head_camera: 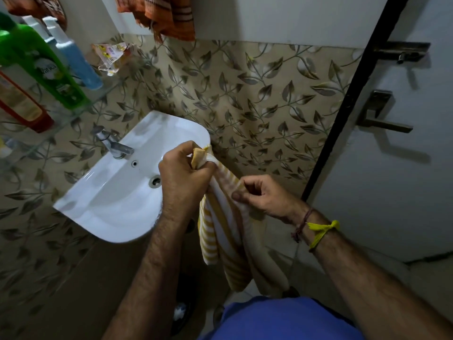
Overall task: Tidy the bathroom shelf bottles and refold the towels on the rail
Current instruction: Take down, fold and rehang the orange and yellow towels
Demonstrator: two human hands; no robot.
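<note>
A yellow-and-white striped towel (220, 231) hangs down in front of me, to the right of the basin. My left hand (181, 177) grips its bunched top corner. Just lower and to the right, my right hand (267, 195) pinches the towel's edge between thumb and fingers. On the glass shelf (81, 111) at the upper left stand a green bottle (46, 65), a blue pump bottle (76, 60) and a red bottle (24, 104). An orange striped towel (166, 18) hangs at the top; the rail itself is out of view.
A white basin (117, 192) with a chrome tap (115, 146) juts from the leaf-patterned tiled wall on the left. A crumpled sachet wrapper (110, 55) lies at the shelf's far end. A white door (392, 168) with a lever handle (382, 116) and a bolt stands on the right.
</note>
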